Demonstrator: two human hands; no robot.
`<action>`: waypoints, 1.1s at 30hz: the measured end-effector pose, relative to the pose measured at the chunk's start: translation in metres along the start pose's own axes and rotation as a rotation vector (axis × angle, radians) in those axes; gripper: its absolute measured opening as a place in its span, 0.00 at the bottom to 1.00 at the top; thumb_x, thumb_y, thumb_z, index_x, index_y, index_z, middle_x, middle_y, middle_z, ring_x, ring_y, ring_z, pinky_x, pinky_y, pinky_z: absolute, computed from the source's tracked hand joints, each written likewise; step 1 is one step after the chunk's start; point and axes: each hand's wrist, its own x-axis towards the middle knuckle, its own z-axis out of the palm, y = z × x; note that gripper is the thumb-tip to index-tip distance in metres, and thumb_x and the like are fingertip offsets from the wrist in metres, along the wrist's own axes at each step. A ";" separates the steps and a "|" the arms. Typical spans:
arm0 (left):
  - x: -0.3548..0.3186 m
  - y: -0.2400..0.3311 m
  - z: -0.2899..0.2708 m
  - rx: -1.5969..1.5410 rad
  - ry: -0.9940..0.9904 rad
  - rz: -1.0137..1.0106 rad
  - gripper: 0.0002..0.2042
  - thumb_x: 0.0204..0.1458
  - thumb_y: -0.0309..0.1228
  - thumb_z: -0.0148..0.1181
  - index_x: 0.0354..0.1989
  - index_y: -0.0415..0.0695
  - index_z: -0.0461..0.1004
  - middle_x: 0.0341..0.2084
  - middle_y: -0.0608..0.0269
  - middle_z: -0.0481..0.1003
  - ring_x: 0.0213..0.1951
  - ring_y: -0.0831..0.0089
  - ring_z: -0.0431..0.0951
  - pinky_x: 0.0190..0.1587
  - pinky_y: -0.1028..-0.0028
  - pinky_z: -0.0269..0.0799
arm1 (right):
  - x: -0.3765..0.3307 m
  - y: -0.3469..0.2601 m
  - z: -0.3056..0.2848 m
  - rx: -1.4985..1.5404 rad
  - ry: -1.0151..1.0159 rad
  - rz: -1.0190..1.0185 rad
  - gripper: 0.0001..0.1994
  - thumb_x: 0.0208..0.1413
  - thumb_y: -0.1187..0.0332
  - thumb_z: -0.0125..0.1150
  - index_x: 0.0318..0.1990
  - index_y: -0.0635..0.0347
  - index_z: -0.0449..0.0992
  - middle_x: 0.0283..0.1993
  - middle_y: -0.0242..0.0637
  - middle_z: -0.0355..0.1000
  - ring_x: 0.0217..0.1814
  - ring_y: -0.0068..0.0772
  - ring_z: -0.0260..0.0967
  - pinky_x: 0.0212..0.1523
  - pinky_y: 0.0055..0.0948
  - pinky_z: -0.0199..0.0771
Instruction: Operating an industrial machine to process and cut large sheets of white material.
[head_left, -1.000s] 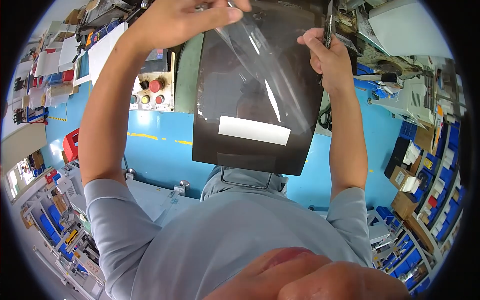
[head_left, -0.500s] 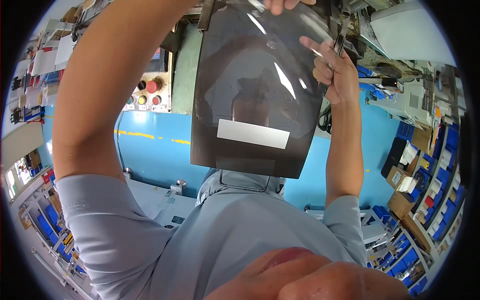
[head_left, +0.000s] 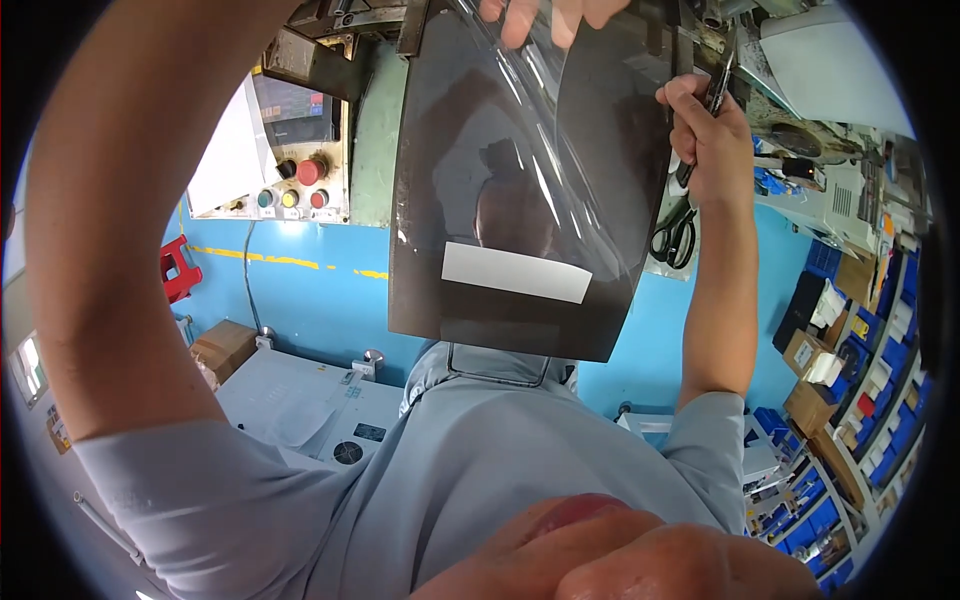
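A dark, glossy flat panel (head_left: 420, 290) stretches away from my waist. Clear plastic film (head_left: 530, 120) covers part of it, creased and lifted on the right with bright reflections. My left hand (head_left: 545, 18), partly cut off by the top edge, grips the film at the far end. A white strip (head_left: 515, 272) lies across the panel's near part. Beside the panel's right edge, my right hand (head_left: 708, 130) is closed around a slim dark and silver tool (head_left: 720, 85); its exact kind is unclear. Black-handled scissors (head_left: 675, 238) lie just below that hand.
To the left is a control box with a red push button (head_left: 311, 171), smaller coloured buttons and a screen (head_left: 290, 105). A white cabinet (head_left: 290, 400) stands below it at left. Shelves with blue bins (head_left: 880, 400) line the far right. A red stool (head_left: 180, 272) is on the blue floor.
My left hand has drawn the film leftward, folding it off the panel's right side. My right hand has moved right, away from the film, still holding the tool. The scissors show more fully.
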 end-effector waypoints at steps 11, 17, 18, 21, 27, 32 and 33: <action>0.017 0.003 0.054 0.325 0.315 0.147 0.13 0.53 0.39 0.59 0.42 0.45 0.73 0.38 0.56 0.73 0.42 0.58 0.76 0.48 0.63 0.68 | 0.026 0.000 -0.031 -0.667 -0.062 -0.206 0.12 0.59 0.67 0.63 0.47 0.63 0.80 0.34 0.29 0.77 0.31 0.16 0.67 0.34 0.21 0.65; 0.040 0.007 0.117 0.643 0.630 0.303 0.07 0.49 0.35 0.63 0.33 0.47 0.75 0.28 0.62 0.75 0.34 0.60 0.77 0.41 0.64 0.70 | 0.006 0.004 -0.042 -0.400 -0.050 0.022 0.10 0.61 0.63 0.64 0.43 0.59 0.79 0.34 0.28 0.78 0.23 0.11 0.57 0.24 0.19 0.56; 0.046 0.008 0.129 0.695 0.688 0.342 0.07 0.48 0.35 0.63 0.32 0.48 0.76 0.27 0.63 0.75 0.33 0.61 0.77 0.40 0.65 0.70 | -0.001 0.007 -0.043 -0.315 -0.059 0.083 0.09 0.63 0.63 0.62 0.42 0.58 0.78 0.35 0.29 0.78 0.18 0.08 0.49 0.18 0.18 0.44; 0.064 0.020 0.164 0.857 0.823 0.484 0.04 0.47 0.33 0.65 0.27 0.49 0.77 0.22 0.66 0.76 0.29 0.62 0.78 0.37 0.65 0.71 | -0.024 0.019 -0.047 -0.114 -0.106 0.099 0.08 0.64 0.64 0.60 0.42 0.59 0.77 0.37 0.33 0.80 0.16 0.09 0.49 0.16 0.17 0.42; 0.065 0.054 0.205 1.144 0.766 0.678 0.04 0.40 0.30 0.64 0.17 0.53 0.77 0.16 0.72 0.74 0.25 0.68 0.77 0.36 0.68 0.72 | -0.058 0.037 -0.052 -0.010 -0.094 0.117 0.07 0.65 0.66 0.57 0.41 0.61 0.75 0.39 0.43 0.80 0.14 0.10 0.47 0.16 0.17 0.43; 0.044 0.046 0.197 1.162 0.754 0.843 0.04 0.42 0.31 0.63 0.19 0.50 0.76 0.18 0.70 0.74 0.28 0.68 0.77 0.42 0.70 0.72 | -0.079 0.040 -0.051 0.016 -0.087 0.117 0.07 0.65 0.67 0.56 0.41 0.61 0.75 0.38 0.44 0.80 0.14 0.10 0.48 0.16 0.17 0.45; 0.042 0.045 0.195 1.160 0.750 0.864 0.04 0.42 0.31 0.63 0.19 0.50 0.76 0.19 0.69 0.74 0.29 0.68 0.77 0.44 0.71 0.72 | -0.084 0.040 -0.051 0.021 -0.092 0.123 0.07 0.65 0.67 0.56 0.41 0.61 0.75 0.38 0.44 0.80 0.14 0.10 0.48 0.16 0.17 0.46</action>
